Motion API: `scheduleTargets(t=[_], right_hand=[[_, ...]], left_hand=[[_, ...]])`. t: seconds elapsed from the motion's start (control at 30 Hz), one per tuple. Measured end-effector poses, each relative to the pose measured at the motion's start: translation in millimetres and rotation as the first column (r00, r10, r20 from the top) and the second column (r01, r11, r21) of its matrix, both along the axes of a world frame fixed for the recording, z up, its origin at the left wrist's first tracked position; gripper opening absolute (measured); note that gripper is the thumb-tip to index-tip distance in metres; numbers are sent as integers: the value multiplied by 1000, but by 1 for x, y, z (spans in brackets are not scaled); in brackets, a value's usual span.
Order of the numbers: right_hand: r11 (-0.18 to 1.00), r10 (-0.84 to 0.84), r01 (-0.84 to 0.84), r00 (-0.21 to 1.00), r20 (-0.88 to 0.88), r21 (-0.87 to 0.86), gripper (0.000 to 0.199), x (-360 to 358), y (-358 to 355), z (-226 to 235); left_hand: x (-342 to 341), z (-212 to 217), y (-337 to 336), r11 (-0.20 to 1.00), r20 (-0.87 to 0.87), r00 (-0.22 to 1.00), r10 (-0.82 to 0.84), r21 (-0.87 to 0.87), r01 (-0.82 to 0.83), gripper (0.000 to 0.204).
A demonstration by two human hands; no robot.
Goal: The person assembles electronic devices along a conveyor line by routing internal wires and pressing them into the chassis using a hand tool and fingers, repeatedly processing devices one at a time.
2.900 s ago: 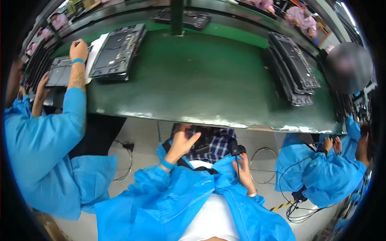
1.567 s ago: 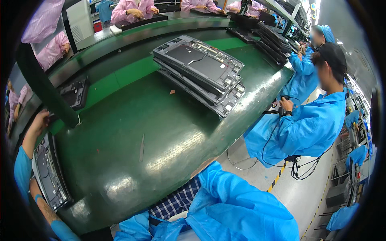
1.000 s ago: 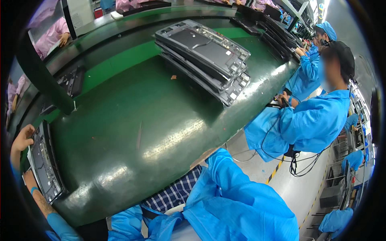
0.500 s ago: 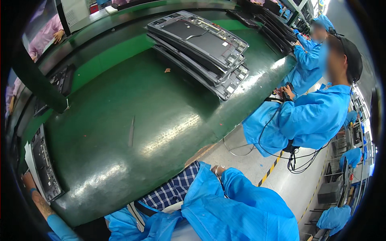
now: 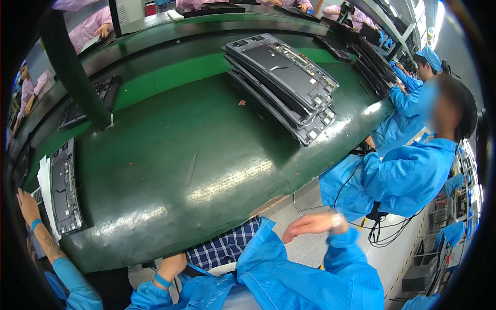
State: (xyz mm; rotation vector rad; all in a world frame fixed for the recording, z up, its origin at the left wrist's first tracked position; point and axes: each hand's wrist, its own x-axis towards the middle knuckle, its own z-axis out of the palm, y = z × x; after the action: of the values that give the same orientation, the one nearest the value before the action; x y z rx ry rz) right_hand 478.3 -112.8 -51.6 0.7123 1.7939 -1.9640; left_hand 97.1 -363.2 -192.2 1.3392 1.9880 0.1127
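My right hand (image 5: 312,224) is raised in front of my blue smock, past the table's front edge, fingers stretched out and slightly blurred, holding nothing visible. My left hand (image 5: 172,266), with a blue wrist strap, is low by my checked shirt at the table edge; its fingers are mostly hidden. Lying on the green table (image 5: 150,150) is a slim, pointed grey tool (image 5: 191,168), apart from both hands. Farther back is an uneven stack of opened laptop bases (image 5: 281,72), with circuit boards and dark batteries exposed.
At the left edge, another person's hand (image 5: 28,205) is near an opened laptop base (image 5: 65,188) and white sheets (image 5: 45,187). A dark post (image 5: 77,70) rises at the table's far left. Co-workers in blue sit to the right; one has hanging cables (image 5: 380,227).
The view has shifted, so the table's things appear farther right. My right hand has come up from my side, and my left hand has come into sight. The neighbour's hand at left shows more.
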Motion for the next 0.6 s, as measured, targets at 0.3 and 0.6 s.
scheduleTargets(t=[0.3,0.6], right_hand=[[676,520,344,403,-753,651,50,-58,19,210],[542,302,768,201,-932,341,84,-90,-39,235]], left_hand=[[8,281,86,471,313,536,-784,862,186,63],[17,352,154,-71,125,636,-761,959,-274,77]])
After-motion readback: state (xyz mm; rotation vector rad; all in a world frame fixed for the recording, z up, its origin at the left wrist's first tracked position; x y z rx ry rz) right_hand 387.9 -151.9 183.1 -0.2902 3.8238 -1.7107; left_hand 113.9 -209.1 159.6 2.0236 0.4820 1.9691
